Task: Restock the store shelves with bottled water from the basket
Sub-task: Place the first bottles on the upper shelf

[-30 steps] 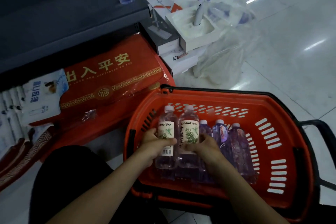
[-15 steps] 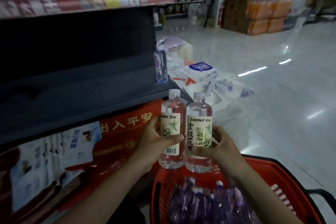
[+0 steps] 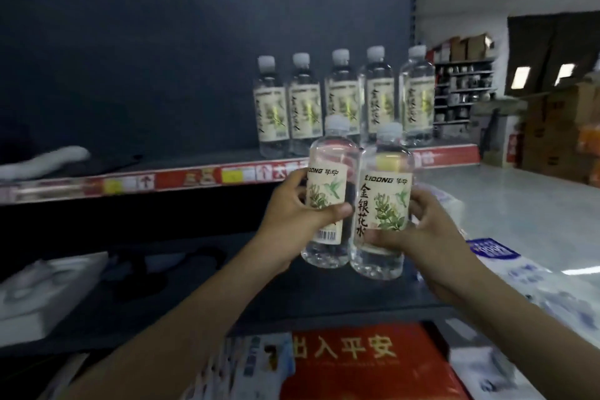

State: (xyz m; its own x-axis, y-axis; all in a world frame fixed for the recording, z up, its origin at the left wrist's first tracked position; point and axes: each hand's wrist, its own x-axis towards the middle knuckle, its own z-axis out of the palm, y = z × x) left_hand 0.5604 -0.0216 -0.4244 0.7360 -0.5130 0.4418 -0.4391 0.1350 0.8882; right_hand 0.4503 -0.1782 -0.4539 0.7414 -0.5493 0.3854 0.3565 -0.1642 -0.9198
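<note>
A dim shop aisle is stretching away at two o'clock, its pale floor [image 3: 506, 201] shining past the dark shelving that fills the rest of the view. Nearest, at six o'clock, a red packet [image 3: 367, 367] is lying on the bottom tier, below both forearms. Just above it the left hand [image 3: 292, 214] is wrapping round the left bottle [image 3: 329, 195], while the right hand [image 3: 425, 230] is gripping the right bottle [image 3: 383, 204]; the two are standing upright and touching side by side. Farther off, at twelve o'clock, a row of five bottles [image 3: 344, 101] is sitting on the upper shelf [image 3: 207, 177], near its right end. The basket is not showing here. The likely trouble: pushing both in together may be knocking the row over, since the carried pair is heading straight at it, and the smooth, wet-looking plastic could be slipping from one hand.
</note>
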